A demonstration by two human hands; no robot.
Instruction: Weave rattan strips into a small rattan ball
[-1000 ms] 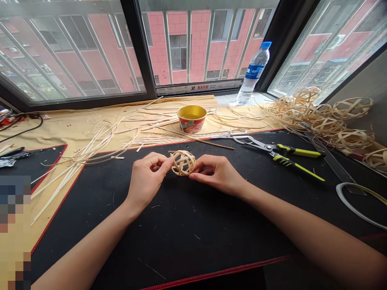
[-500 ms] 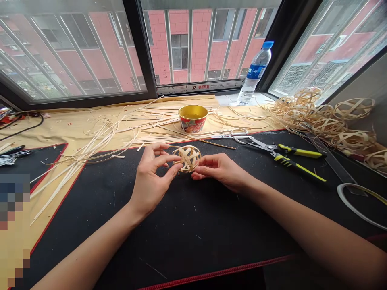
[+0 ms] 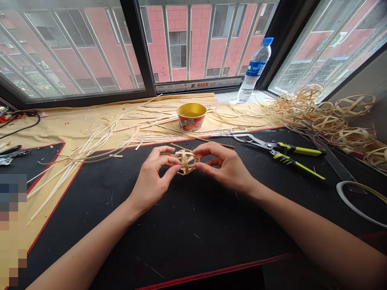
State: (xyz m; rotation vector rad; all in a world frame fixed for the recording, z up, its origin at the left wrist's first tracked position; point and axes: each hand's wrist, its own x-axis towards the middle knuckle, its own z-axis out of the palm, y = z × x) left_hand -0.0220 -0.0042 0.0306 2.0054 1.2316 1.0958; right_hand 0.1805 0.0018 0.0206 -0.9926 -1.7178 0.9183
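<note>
Between my two hands is a small openwork ball (image 3: 186, 162) woven from pale bamboo strips, held just above the black mat (image 3: 181, 233). My left hand (image 3: 159, 167) grips its left side, thumb in front and fingers behind. On the opposite side, my right hand (image 3: 222, 163) pinches the rim between thumb and forefinger, with the other fingers curled. The fingertips hide both edges of the ball. A thin strip end sticks out behind it, near my left fingers.
Behind the ball stands a red and gold paper bowl (image 3: 192, 123). Loose bamboo strips (image 3: 99, 139) lie left and back. To the right are yellow-handled pliers (image 3: 281, 151), a metal ruler (image 3: 335, 165), a hoop-like metal piece (image 3: 343, 197), several woven balls (image 3: 329, 117) and a water bottle (image 3: 252, 74).
The woven ball has turned in my hands and shows a different side. My right hand has shifted up, its forefinger now over the ball's upper right edge. The view has tilted slightly.
</note>
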